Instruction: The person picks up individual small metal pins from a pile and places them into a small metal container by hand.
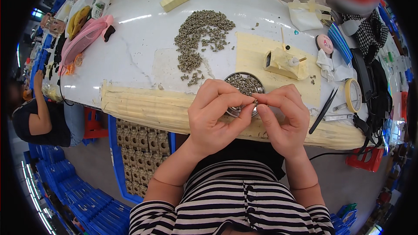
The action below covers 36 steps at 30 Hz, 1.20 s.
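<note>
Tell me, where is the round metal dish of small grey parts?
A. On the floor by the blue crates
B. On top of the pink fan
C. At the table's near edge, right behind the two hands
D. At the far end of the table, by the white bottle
C: the round metal dish sits at the near edge of the table, just behind the left hand and right hand, which pinch a small part together.

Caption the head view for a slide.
Both hands, left hand and right hand, pinch a tiny grey part over a round metal dish of like parts.
</note>
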Each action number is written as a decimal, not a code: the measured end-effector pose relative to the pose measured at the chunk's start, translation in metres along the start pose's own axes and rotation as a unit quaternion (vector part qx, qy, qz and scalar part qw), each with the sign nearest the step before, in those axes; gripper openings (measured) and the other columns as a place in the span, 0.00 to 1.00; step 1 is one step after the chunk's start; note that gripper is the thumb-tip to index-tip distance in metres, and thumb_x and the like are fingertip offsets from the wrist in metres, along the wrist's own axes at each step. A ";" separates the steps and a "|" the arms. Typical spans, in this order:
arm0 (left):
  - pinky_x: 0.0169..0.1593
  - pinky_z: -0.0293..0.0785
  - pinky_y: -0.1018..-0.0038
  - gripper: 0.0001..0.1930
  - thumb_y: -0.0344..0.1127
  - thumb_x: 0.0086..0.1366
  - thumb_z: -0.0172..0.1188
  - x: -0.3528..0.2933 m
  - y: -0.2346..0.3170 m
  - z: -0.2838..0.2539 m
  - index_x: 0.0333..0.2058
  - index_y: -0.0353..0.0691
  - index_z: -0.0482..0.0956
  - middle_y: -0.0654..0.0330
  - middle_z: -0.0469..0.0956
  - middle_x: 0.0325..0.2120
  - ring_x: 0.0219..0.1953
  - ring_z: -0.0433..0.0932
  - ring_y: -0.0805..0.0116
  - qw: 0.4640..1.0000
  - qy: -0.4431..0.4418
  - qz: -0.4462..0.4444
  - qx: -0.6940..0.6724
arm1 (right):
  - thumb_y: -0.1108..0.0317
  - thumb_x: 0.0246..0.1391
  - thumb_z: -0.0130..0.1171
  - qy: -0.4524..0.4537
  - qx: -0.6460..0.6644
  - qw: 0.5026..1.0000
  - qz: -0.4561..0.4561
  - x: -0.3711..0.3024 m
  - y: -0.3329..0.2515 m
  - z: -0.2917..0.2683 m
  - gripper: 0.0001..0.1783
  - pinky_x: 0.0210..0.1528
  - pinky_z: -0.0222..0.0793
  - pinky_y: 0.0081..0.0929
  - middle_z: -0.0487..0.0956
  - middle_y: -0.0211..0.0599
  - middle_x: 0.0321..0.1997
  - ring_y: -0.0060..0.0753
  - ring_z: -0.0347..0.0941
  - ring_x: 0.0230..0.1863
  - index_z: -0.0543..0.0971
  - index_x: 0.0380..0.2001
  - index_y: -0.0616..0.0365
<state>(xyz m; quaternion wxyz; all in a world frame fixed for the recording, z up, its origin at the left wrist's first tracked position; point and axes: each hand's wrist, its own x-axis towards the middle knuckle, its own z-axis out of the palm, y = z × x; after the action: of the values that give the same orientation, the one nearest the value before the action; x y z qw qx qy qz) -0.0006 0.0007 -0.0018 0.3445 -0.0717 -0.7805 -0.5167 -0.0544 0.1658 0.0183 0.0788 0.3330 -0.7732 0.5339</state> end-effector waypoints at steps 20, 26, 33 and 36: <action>0.37 0.71 0.74 0.13 0.19 0.47 0.71 0.002 -0.001 -0.004 0.34 0.37 0.86 0.61 0.79 0.31 0.34 0.76 0.67 0.998 -0.034 0.060 0.007 | 0.74 0.52 0.68 -0.049 0.110 0.991 0.060 0.000 0.005 -0.002 0.04 0.41 0.67 0.27 0.81 0.35 0.31 0.33 0.72 0.35 0.82 0.31 0.61; 0.35 0.70 0.72 0.13 0.20 0.46 0.72 0.003 0.000 -0.001 0.32 0.39 0.85 0.63 0.78 0.29 0.32 0.76 0.65 0.998 -0.017 0.052 0.016 | 0.74 0.51 0.68 -0.025 0.096 0.992 0.083 -0.001 0.001 -0.003 0.04 0.40 0.66 0.28 0.81 0.34 0.32 0.33 0.72 0.35 0.82 0.29 0.60; 0.34 0.71 0.72 0.12 0.20 0.47 0.72 0.001 0.001 0.001 0.32 0.38 0.85 0.61 0.78 0.29 0.32 0.75 0.64 0.999 -0.001 0.025 0.023 | 0.76 0.48 0.69 0.002 0.082 0.997 0.008 -0.002 0.004 -0.005 0.09 0.39 0.66 0.26 0.81 0.34 0.32 0.32 0.72 0.34 0.86 0.35 0.59; 0.34 0.71 0.73 0.12 0.20 0.47 0.72 0.001 0.001 0.001 0.32 0.38 0.85 0.61 0.78 0.29 0.32 0.75 0.64 1.000 0.000 0.018 0.025 | 0.77 0.47 0.69 -0.006 0.062 0.998 -0.010 -0.002 0.004 -0.006 0.11 0.38 0.67 0.26 0.81 0.34 0.32 0.32 0.72 0.33 0.87 0.37 0.58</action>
<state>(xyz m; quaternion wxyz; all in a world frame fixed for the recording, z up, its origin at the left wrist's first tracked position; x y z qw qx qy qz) -0.0014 0.0012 -0.0004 0.3558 -0.0771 -0.7917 -0.4906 -0.0567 0.1724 0.0169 0.0592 0.3482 -0.7357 0.5779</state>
